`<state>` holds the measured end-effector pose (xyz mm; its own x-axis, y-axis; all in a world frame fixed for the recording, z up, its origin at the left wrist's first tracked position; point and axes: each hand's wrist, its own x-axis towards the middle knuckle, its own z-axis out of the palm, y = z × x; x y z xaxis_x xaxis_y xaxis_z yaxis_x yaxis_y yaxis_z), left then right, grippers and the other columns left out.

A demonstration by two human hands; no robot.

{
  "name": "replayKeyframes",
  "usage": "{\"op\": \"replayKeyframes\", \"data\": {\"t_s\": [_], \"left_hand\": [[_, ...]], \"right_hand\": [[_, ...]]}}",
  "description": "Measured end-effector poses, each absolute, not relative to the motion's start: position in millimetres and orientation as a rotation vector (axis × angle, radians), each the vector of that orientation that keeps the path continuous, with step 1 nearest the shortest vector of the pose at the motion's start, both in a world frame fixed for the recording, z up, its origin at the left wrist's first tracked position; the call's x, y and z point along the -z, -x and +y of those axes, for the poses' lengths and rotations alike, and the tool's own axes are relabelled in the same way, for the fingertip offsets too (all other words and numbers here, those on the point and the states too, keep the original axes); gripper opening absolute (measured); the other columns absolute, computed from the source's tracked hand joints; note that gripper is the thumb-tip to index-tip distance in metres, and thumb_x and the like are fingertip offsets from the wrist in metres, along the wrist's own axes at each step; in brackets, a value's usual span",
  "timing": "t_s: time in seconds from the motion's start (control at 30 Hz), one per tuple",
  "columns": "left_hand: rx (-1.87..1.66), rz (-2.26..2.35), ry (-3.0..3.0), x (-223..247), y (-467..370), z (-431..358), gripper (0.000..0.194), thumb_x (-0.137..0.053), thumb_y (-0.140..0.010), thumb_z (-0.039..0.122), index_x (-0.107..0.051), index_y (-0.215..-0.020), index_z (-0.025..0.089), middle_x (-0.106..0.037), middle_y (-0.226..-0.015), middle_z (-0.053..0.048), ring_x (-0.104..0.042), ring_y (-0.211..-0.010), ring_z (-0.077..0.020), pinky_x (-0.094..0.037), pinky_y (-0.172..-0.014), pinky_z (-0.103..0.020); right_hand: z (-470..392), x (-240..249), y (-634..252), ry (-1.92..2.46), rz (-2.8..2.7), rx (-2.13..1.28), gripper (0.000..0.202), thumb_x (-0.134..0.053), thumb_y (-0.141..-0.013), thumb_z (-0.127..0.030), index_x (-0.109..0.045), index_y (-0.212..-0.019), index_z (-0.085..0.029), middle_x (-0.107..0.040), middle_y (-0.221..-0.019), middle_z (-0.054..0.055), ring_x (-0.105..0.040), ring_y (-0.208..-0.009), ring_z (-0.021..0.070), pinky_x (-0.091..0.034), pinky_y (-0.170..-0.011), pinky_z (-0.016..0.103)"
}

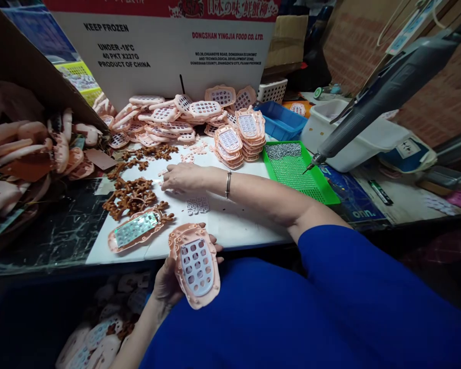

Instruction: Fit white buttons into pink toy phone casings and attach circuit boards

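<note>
My left hand grips a pink plastic shell from below and its left side, above my lap. A pale panel with rows of holes sits in the shell; fingertips show behind its right edge. My right hand reaches across the white work surface, fingers curled down at small pale pieces. Its fingertips are partly hidden, and I cannot make out what they hold. Close by lie brown branching plastic parts, a clear keypad piece and a pink shell with a green circuit board.
Pink shells are stacked and heaped at the back, before a white carton. A green tray holds small metal screws. An electric screwdriver hangs at right. A box of pink parts stands left.
</note>
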<state>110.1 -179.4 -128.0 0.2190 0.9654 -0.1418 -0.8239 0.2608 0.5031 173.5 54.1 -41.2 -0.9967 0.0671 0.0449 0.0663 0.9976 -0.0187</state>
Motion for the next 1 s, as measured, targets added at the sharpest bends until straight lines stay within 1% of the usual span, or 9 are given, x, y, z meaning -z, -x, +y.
{"op": "replayKeyframes", "data": {"t_s": [0.13,0.27,0.33,0.5,0.6,0.7,0.8,0.9,1.0], "left_hand": [[-1.279,0.495,-0.373,116.0,-109.9,-177.3,0.068,-0.069,-0.069,0.061,-0.062,-0.126,0.025,-0.065,-0.124,-0.012,-0.058,-0.117,-0.0386,-0.039,-0.104,-0.056],[-1.323,0.567,-0.333,102.0,-111.3,-173.0,0.069,-0.07,-0.07,0.058,-0.057,-0.131,0.027,-0.062,-0.129,-0.012,-0.044,-0.13,-0.0391,-0.03,-0.111,-0.058],[-1.37,0.582,-0.301,97.0,-114.3,-168.8,0.07,-0.071,-0.071,0.056,-0.053,-0.133,0.029,-0.06,-0.132,-0.01,-0.039,-0.134,-0.0367,-0.028,-0.113,-0.055],[-1.534,0.621,-0.264,83.0,-123.2,-155.3,0.079,-0.078,-0.063,0.052,-0.051,-0.134,0.031,-0.057,-0.136,-0.01,-0.043,-0.132,-0.0372,-0.031,-0.111,-0.056],[-1.565,0.656,-0.245,74.6,-124.8,-149.3,0.083,-0.079,-0.063,0.051,-0.047,-0.137,0.032,-0.054,-0.139,-0.01,-0.04,-0.134,-0.0362,-0.029,-0.112,-0.055],[-1.631,0.678,-0.222,70.8,-126.2,-144.2,0.083,-0.079,-0.063,0.051,-0.047,-0.137,0.03,-0.057,-0.137,-0.009,-0.037,-0.136,-0.0362,-0.029,-0.112,-0.056],[-1.714,0.721,-0.203,71.5,-128.8,-139.3,0.076,-0.08,-0.063,0.05,-0.054,-0.131,0.029,-0.06,-0.132,-0.007,-0.039,-0.136,-0.0343,-0.03,-0.112,-0.053],[-1.759,0.78,-0.22,73.1,-131.3,-136.0,0.069,-0.081,-0.062,0.049,-0.059,-0.124,0.029,-0.061,-0.131,-0.005,-0.041,-0.135,-0.0317,-0.033,-0.112,-0.047],[-1.721,0.75,-0.257,72.4,-133.0,-134.9,0.074,-0.082,-0.06,0.049,-0.058,-0.126,0.026,-0.057,-0.136,-0.008,-0.043,-0.133,-0.0328,-0.037,-0.11,-0.044]], "right_hand": [[50.8,34.4,-176.3,0.604,-3.063,-0.236,0.031,-0.056,-0.089,-0.018,-0.057,-0.119,-0.016,-0.061,-0.115,0.011,-0.051,-0.102,0.0215,-0.037,-0.079,0.03],[45.3,34.4,-182.4,1.078,-2.903,-0.465,0.035,-0.062,-0.087,-0.029,-0.058,-0.114,-0.008,-0.061,-0.116,0.018,-0.054,-0.102,0.0243,-0.04,-0.079,0.031],[43.9,36.0,-183.5,1.133,-2.871,-0.534,0.03,-0.063,-0.085,-0.028,-0.061,-0.108,-0.009,-0.062,-0.115,0.017,-0.056,-0.1,0.023,-0.041,-0.077,0.03],[44.4,34.6,-182.7,1.163,-2.745,-0.727,0.029,-0.069,-0.077,-0.021,-0.062,-0.104,-0.013,-0.066,-0.103,0.009,-0.058,-0.088,0.0163,-0.04,-0.068,0.024],[40.0,27.1,-189.1,1.104,-2.664,-0.809,0.028,-0.064,-0.081,-0.019,-0.06,-0.108,-0.013,-0.066,-0.097,0.005,-0.056,-0.082,0.0112,-0.039,-0.069,0.02],[25.1,19.1,-205.9,0.92,-2.477,-0.871,0.016,-0.058,-0.086,-0.02,-0.062,-0.099,-0.011,-0.065,-0.09,0.004,-0.055,-0.078,0.0086,-0.04,-0.07,0.019],[0.2,19.9,-229.2,0.545,-2.34,-0.723,0.013,-0.054,-0.088,-0.02,-0.062,-0.087,-0.009,-0.065,-0.089,0.005,-0.056,-0.08,0.0092,-0.042,-0.073,0.021],[-26.5,32.0,-249.5,0.181,-2.401,-0.316,0.02,-0.045,-0.094,-0.019,-0.063,-0.089,-0.011,-0.068,-0.097,0.007,-0.061,-0.087,0.0108,-0.045,-0.076,0.022],[-45.7,46.0,-260.6,0.034,-2.408,0.085,0.022,-0.044,-0.095,-0.021,-0.064,-0.089,-0.014,-0.07,-0.103,0.005,-0.064,-0.089,0.0119,-0.048,-0.08,0.024]]}}
